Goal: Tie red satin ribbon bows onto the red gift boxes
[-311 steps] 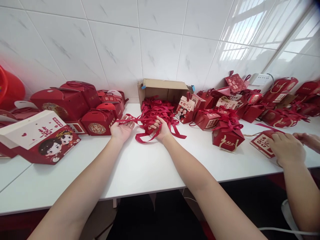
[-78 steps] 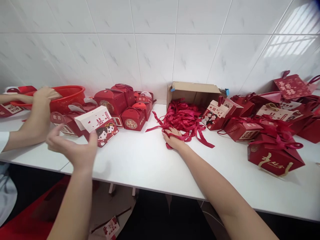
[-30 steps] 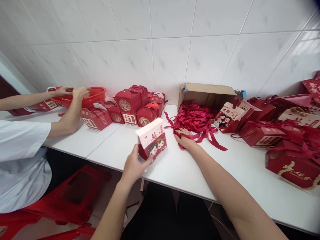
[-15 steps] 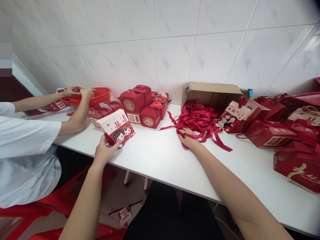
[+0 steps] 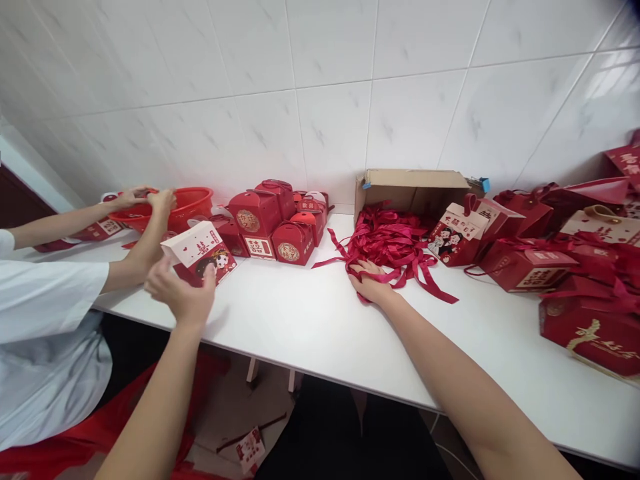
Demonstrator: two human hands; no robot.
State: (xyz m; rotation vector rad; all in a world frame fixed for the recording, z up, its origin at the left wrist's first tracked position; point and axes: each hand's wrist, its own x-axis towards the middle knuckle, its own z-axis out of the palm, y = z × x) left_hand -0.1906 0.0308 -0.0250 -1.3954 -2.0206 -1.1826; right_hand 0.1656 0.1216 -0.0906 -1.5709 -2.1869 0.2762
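Note:
A red and white gift box [image 5: 203, 253] with cartoon figures stands tilted in view at the left part of the table. My left hand [image 5: 183, 293] is just in front of it, thumb and fingers spread apart and a little blurred. At the front of a heap of dark red ribbons [image 5: 393, 233], my right hand [image 5: 370, 283] has its fingers in among the strands, bent around some ribbon. One loop shows beneath the palm, and part of the fingertips is covered.
Several red gift boxes [image 5: 255, 213] are stacked behind the table's middle. A cardboard box [image 5: 415, 179] lies behind the ribbons. More gift boxes [image 5: 530, 267] crowd the right. At left, a co-worker's hands [image 5: 150, 200] are over a red basin [image 5: 193, 200]. The white table [image 5: 300, 320] meets a tiled wall.
My left hand has loosened from the gift box, its fingers now spread. The box has shifted left and back. My right hand stays at the ribbons; the view has turned slightly right.

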